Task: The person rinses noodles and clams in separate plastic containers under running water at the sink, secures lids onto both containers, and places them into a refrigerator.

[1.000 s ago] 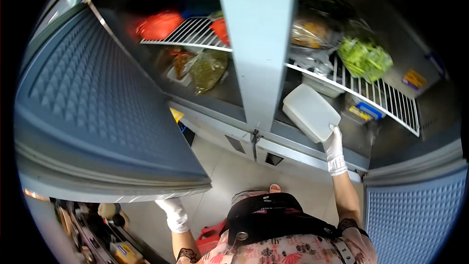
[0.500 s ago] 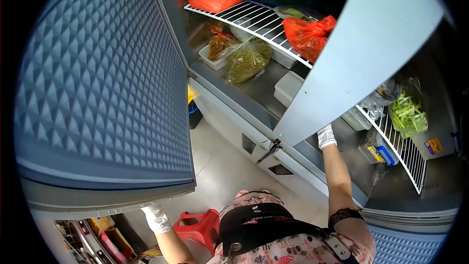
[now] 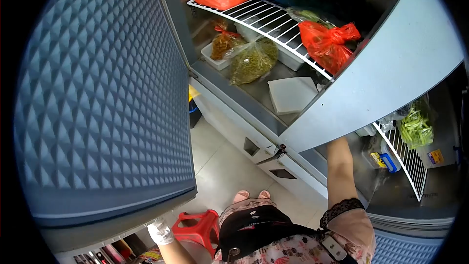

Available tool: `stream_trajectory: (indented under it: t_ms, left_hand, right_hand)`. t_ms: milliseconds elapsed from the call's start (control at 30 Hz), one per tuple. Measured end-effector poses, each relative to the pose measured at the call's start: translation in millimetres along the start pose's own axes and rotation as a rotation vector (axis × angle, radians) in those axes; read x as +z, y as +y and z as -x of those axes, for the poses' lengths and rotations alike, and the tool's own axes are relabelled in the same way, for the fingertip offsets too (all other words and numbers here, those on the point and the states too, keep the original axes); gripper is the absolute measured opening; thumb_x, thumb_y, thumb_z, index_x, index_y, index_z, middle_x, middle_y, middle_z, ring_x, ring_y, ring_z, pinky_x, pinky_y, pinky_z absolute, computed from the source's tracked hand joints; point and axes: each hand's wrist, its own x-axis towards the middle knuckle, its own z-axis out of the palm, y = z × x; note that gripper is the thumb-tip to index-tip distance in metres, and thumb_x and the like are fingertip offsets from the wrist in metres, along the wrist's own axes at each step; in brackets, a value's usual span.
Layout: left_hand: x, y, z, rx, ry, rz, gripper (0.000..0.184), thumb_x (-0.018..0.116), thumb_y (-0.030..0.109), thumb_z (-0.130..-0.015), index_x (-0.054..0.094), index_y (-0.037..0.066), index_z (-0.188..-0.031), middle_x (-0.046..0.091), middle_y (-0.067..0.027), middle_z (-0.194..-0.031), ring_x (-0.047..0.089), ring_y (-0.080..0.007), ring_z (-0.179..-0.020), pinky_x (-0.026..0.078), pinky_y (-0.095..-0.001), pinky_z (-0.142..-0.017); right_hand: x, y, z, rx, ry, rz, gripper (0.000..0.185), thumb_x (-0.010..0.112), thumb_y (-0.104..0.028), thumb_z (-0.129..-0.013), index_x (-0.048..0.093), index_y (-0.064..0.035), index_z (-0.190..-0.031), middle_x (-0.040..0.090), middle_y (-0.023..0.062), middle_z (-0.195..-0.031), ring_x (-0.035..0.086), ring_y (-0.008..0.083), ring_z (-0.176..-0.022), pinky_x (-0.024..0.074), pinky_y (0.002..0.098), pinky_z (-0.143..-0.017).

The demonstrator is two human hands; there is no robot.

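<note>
My left hand (image 3: 160,231), in a white glove, is at the lower edge of the open fridge door (image 3: 107,98), its fingers closed on that edge and partly hidden. My right forearm (image 3: 339,166) reaches into the fridge behind the light grey centre post (image 3: 376,73), which hides most of that hand. A bit of white glove shows at the right edge of a white plastic container (image 3: 292,95) on the fridge floor. Beside it lie a tied clear bag of green pieces (image 3: 254,63) and a smaller bag of brown food (image 3: 223,46) in a white tray (image 3: 207,56).
Red plastic bags (image 3: 325,44) lie on the white wire shelf (image 3: 264,27). Right of the post are bagged green vegetables (image 3: 416,127) and a blue-clipped box (image 3: 386,159). A red stool (image 3: 198,230) stands on the tiled floor near my left hand.
My right hand has gone deeper behind the post. The white container has turned and shifted, showing more of itself. The view has moved slightly; my left hand stays at the door edge.
</note>
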Motion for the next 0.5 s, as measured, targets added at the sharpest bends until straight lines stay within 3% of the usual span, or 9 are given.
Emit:
stream_trajectory:
  t_ms: [500]
  left_hand:
    - [53, 18, 36, -0.038, -0.156, 0.097, 0.039, 0.050, 0.025, -0.092, 0.047, -0.002, -0.121, 0.052, -0.0140, -0.118, 0.050, -0.0214, -0.103, 0.043, -0.0358, -0.089]
  right_hand:
    - [35, -4, 23, -0.122, -0.048, 0.426, 0.027, 0.050, -0.024, -0.094, 0.058, -0.0021, -0.107, 0.063, 0.0064, -0.088, 0.060, 0.0164, -0.075, 0.0497, 0.0292, -0.071]
